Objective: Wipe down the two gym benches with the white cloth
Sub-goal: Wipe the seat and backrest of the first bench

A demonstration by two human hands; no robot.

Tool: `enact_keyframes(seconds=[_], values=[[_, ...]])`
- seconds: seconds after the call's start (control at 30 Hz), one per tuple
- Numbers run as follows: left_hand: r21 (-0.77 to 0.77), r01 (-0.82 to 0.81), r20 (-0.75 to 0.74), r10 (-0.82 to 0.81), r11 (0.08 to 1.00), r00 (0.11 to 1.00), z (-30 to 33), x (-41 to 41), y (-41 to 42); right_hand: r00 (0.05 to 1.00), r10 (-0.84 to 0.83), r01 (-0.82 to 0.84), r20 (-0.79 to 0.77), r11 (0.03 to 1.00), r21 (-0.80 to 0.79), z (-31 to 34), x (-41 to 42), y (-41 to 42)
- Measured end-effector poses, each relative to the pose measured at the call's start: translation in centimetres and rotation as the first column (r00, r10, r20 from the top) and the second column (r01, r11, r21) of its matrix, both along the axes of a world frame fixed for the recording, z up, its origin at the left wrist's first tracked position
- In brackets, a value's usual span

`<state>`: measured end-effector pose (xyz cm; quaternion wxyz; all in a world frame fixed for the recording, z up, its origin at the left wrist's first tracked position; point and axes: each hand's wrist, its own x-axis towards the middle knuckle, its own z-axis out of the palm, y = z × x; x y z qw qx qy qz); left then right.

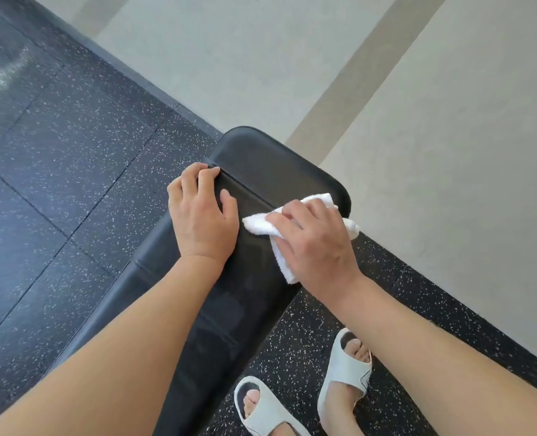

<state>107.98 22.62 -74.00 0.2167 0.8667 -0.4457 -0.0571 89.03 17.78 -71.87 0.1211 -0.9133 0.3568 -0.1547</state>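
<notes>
- Bench [261,171], black padded, runs from near-left to far-right in view; only one bench is seen, the 2nd is out of frame.
- White cloth [261,225] is lying on the pad near the far end, just short of the seam [245,187] between the two pad sections, bunched under the right hand [317,237].
- Right hand: fingers curled over the cloth, which is held and pressed to the pad; cloth ends stick out left, far and near of the hand.
- Left hand [202,212]: laid on the pad's left edge, fingers bent over the side, thumb on top; nothing but the bench is gripped, prob. for bracing.
- Step judged: 1st bench is being wiped, far-end area; progress overall can't be told.
- Next move calls for: cloth to be kept flat w/ steady pressure, dragged across the seam and over the far section, edges incl.; the left hand would need shifting off its patch so that it can be wiped too.
- Sandals [346,363] are seen on speckled rubber floor [72,184], right of the bench.
</notes>
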Motion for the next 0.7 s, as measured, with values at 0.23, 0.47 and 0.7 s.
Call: enact_keyframes(seconds=[0.23, 0.47, 0.7], values=[[0.187, 0.264, -0.049, -0.260, 0.946, 0.964, 1.6, 1.7, 6.9, 0.992, -0.120, 0.120, -0.048, 0.993, -0.005, 1.1, 7.0, -1.3], [0.302, 0.176, -0.030, -0.175, 0.937, 0.984, 1.9, 1.9, 21.4, 0.983, 0.182, -0.182, 0.018, 0.980, 0.073, 0.0, 7.8, 12.4], [0.270, 0.073, -0.013, -0.072, 0.960, 0.997, 1.1, -0.4, 23.2, 0.903, 0.428, -0.429, -0.039, 0.891, -0.146, -0.5, 3.6, 6.2]])
